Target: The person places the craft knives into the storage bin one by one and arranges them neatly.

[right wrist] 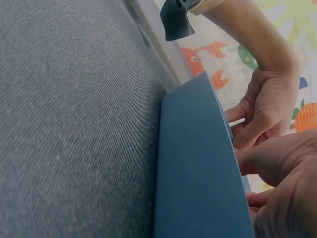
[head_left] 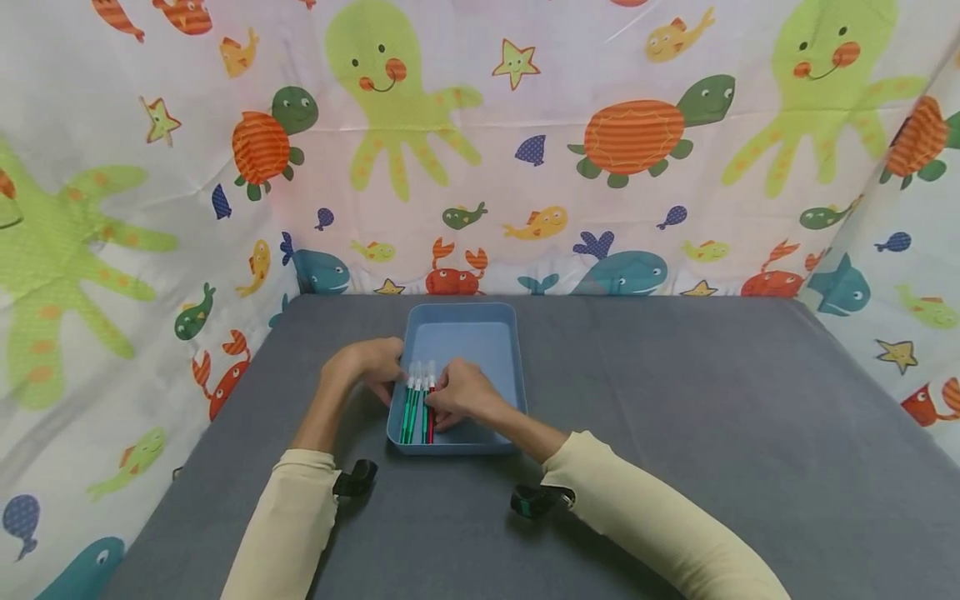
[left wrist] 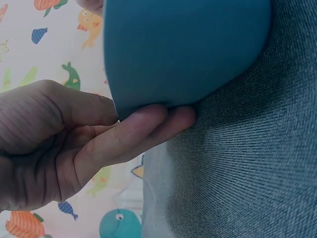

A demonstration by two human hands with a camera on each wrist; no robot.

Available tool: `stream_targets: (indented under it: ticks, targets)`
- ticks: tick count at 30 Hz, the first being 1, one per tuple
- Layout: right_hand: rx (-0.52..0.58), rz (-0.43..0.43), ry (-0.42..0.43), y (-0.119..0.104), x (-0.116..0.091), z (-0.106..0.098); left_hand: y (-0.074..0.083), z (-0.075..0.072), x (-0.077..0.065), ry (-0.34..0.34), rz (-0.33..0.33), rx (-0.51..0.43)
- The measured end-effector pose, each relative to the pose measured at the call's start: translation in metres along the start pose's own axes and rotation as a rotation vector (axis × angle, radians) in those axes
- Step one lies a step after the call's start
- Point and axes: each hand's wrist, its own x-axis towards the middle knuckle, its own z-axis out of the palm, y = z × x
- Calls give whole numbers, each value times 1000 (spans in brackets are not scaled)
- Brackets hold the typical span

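A shallow blue tray (head_left: pixel 487 333) lies on the table. In its left part several slim pens (head_left: pixel 411 412) with clear caps lie side by side, green ones at the left and a red pen (head_left: pixel 431 425) at the right end of the row. My left hand (head_left: pixel 371 364) grips the tray's left wall; in the left wrist view its thumb is at the rim and its fingers press the outer side. Inside the tray my right hand (head_left: pixel 467 392) pinches the red pen with curled fingers. The tray wall hides those fingertips in the right wrist view.
Grey cloth covers the table (head_left: pixel 675 417), which stretches far to the right of the tray. A white curtain (head_left: pixel 480 208) printed with sea animals hangs behind and at both sides. Black straps (head_left: pixel 356 477) sit by both sleeves.
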Motion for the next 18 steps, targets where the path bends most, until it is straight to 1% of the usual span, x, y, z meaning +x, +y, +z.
stream_targets:
  ticks: [4,8,14,16,18]
  targets:
    - [-40,-5,-4,2,0,-1,1,0,-1,2,2,7]
    - [-68,-27,-33,0,2,-2,0,-2,-2,-2,31,13]
    - [-81,-20,-76,-2,1,-5,-3,-2,-1,-9,39,-7]
    - [-89,-13,-105,-1,-3,-11,-4,0,0,-4,31,-10]
    - [-86,-10,-147,0,-9,-20,-2,1,-1,15,5,-7]
